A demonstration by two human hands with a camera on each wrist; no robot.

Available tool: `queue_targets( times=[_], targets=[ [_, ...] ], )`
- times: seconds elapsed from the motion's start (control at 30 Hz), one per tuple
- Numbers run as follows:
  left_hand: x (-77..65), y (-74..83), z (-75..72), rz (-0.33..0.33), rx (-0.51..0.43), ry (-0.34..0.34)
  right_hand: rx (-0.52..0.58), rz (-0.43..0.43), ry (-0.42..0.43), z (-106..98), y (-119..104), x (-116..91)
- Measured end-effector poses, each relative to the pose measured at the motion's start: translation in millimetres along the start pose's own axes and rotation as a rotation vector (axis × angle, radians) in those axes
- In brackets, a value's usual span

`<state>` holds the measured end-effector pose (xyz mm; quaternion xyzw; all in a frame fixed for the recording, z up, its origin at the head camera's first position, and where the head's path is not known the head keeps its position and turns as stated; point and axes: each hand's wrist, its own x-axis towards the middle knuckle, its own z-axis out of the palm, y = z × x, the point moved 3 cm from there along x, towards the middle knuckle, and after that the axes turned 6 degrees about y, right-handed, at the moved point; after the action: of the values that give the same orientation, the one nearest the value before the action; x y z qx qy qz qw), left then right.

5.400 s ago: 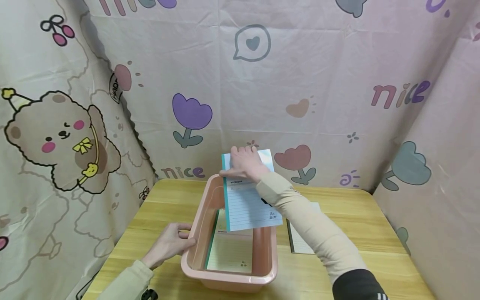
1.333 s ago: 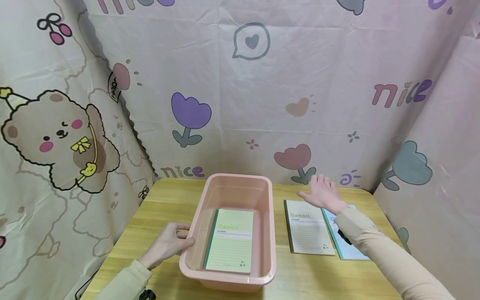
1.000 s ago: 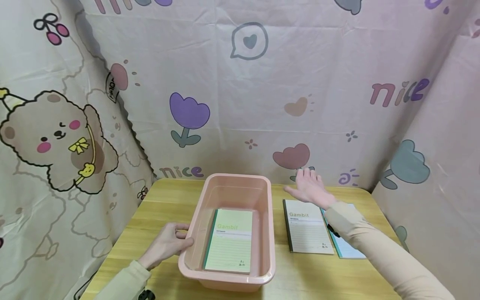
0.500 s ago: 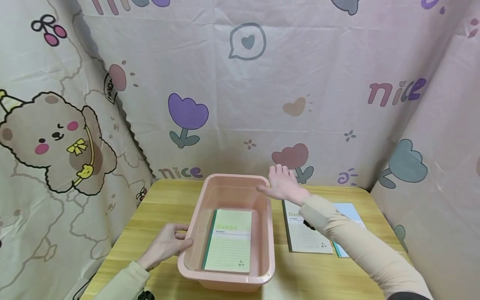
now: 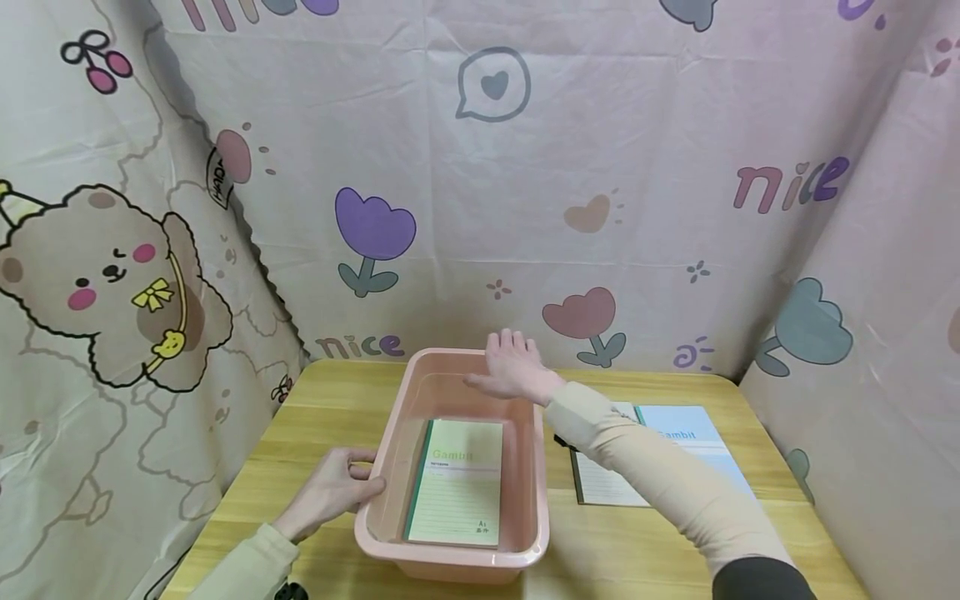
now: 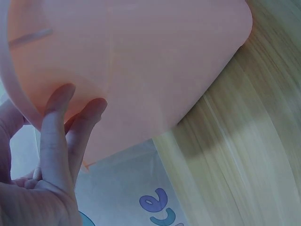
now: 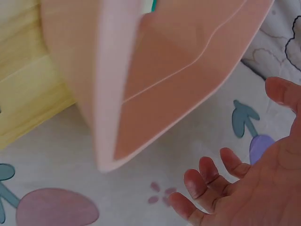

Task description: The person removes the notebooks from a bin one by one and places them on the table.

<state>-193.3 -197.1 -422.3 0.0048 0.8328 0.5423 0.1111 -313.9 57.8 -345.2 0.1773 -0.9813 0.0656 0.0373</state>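
Note:
A pink plastic basin (image 5: 450,552) stands on the table, and my left hand (image 5: 335,483) grips its left rim. In the left wrist view, fingers (image 6: 56,122) press against the basin's outer wall (image 6: 155,61) with the thumb over the rim. Inside lies a pale green Gambit notebook (image 5: 459,487) with a green spine. My right hand (image 5: 515,368) is over the basin's far right corner, holding nothing. The right wrist view shows its fingers spread and slightly bent beside the basin's rim (image 7: 110,94).
To the right of the basin, a whitish notebook (image 5: 603,488) with a dark spine lies next to a blue Gambit notebook (image 5: 678,425). My right forearm hides part of both. A patterned cloth (image 5: 465,200) hangs behind the wooden table (image 5: 592,558).
My right hand earlier held the blue notebook above the basin; that notebook now lies on the table at right. The emptied hand has moved left over the basin. My left hand keeps its grip.

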Motion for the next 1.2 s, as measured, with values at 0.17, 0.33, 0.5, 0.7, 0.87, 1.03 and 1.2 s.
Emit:
queue_targets(
  times=[0.17,0.33,0.5,0.7,0.87,1.03,1.2],
  targets=[
    [-0.1,-0.3,-0.2,0.013,-0.008,-0.015,0.007,0.003,-0.023,9.3,-21.4,8.5],
    [0.2,-0.6,-0.3,0.014,-0.010,-0.021,-0.007,0.015,-0.059,22.0,-36.9,17.1],
    [0.6,-0.6,0.2,0.006,-0.006,-0.019,-0.028,0.018,-0.079,34.8,-49.3,22.0],
    [0.2,-0.6,0.2,0.008,-0.007,-0.015,-0.010,0.056,-0.100,55.6,-61.5,27.1],
    [-1.3,0.7,0.3,0.004,-0.012,-0.009,-0.003,0.097,-0.144,79.1,-67.6,31.4],
    [-1.1,1.0,0.5,-0.004,-0.007,-0.001,0.006,0.123,-0.153,95.2,-69.2,33.3],
    [-0.5,0.7,0.3,-0.008,-0.005,0.003,0.021,0.146,-0.161,116.4,-67.1,36.4]
  ],
)
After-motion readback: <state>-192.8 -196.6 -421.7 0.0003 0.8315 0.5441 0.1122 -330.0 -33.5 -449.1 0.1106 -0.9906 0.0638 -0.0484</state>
